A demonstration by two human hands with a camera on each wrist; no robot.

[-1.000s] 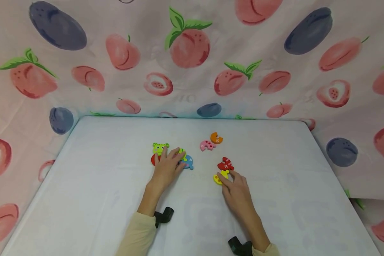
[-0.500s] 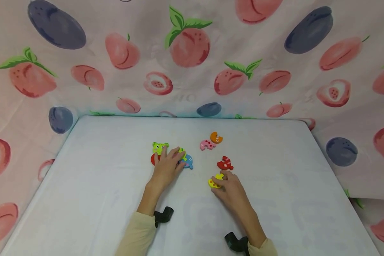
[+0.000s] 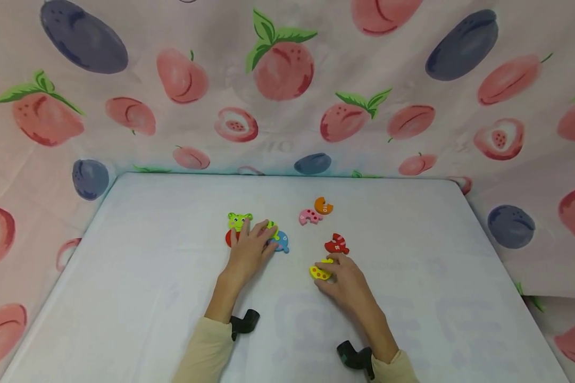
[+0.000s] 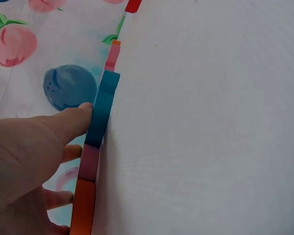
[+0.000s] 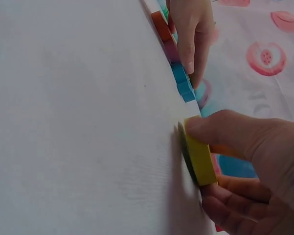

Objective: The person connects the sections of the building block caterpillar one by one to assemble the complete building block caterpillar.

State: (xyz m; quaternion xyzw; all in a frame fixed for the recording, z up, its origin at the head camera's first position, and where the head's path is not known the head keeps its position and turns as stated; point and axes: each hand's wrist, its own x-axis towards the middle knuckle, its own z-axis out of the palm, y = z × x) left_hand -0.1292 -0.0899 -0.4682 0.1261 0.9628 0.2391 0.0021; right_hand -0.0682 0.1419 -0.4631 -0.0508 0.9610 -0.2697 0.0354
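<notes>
- Head view: the right grip (image 3: 350, 287) grasps the spotted yellow piece (image 3: 318, 274) between thumb and fingers, near the middle of the tabletop (image 3: 148, 308), well apart from its far edge.
- Right wrist view: the thumb presses the side of the yellow piece; a dark band runs along its lower edge. Whether the piece is raised cannot be told.
- Left grip (image 3: 249, 254): unclenched, fingers spread over a cluster on the left-edge side of the yellow piece. Its thumb touches the blue piece (image 3: 282, 243); the green piece (image 3: 239, 219) and the partly hidden red piece (image 3: 228, 239) lie beside the fingers.
- Striped red piece (image 3: 336, 244): just beyond the right grip. Pink piece (image 3: 309, 217) and orange piece (image 3: 323, 206): side by side, nearer the far edge.
- Step in hand (judged): orient the yellow piece while the cluster is steadied.
- Next move (judged): calls for maintaining the pinch, aligning the yellow piece with the blue piece, and leaving the cluster undisturbed.
</notes>
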